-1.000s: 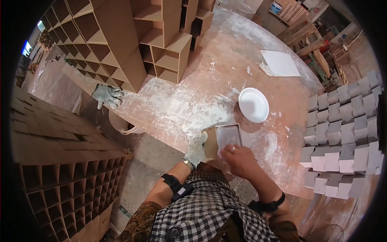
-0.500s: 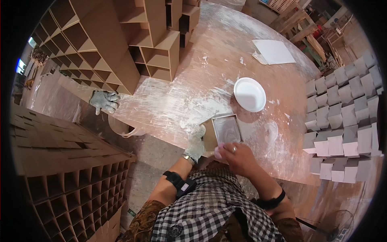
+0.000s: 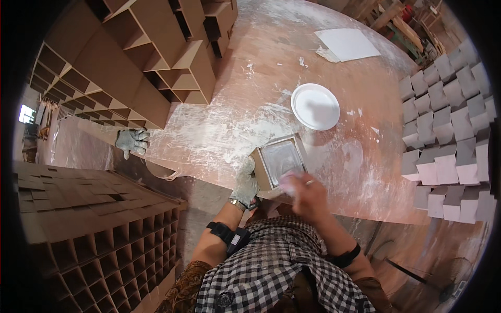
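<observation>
The bare right hand (image 3: 311, 198), slightly blurred, has its fingers bunched around a pale pink wad (image 3: 287, 182) at the near edge of the open brown board box (image 3: 279, 156), which lies just ahead and left of that grip. The gloved left hand (image 3: 245, 180) presses the box's left side, how far closed I cannot tell. Beyond the grip sit a round white dish (image 3: 315, 107) and, farther off, a white sheet (image 3: 348, 44).

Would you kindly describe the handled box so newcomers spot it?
Find the large worktable, then the round white dish on it. Below that in view, against the gloved left hand, is the brown box: unlike the dish, it is square-cornered, with a rimmed grey face up.
</observation>
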Tool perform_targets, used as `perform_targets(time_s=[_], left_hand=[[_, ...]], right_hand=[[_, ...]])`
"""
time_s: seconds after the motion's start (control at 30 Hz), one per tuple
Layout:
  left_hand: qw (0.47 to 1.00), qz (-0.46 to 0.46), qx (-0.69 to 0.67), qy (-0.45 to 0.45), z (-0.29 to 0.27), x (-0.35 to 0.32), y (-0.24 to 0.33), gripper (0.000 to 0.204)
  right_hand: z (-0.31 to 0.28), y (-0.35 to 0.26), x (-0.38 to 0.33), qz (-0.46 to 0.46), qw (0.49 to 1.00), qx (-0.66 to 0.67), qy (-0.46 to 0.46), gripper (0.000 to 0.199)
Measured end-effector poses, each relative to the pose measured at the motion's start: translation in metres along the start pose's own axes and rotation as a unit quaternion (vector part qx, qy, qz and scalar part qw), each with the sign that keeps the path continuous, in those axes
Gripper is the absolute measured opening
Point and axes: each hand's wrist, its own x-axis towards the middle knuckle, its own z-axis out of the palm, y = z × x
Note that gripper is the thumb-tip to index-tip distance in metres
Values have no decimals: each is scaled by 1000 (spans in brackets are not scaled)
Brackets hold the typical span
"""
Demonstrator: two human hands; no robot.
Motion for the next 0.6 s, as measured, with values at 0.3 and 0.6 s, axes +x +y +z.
perform_targets(time_s=[0.3,0.6], left_hand=[[1000,2,5,21,2,1,-4,44],[1000,19,-3,24,-15,9,-4,42]], right_hand=[[-6,12,2,-44,995,-42,81,30],[-16,83,-15,165,979,50,111,34]])
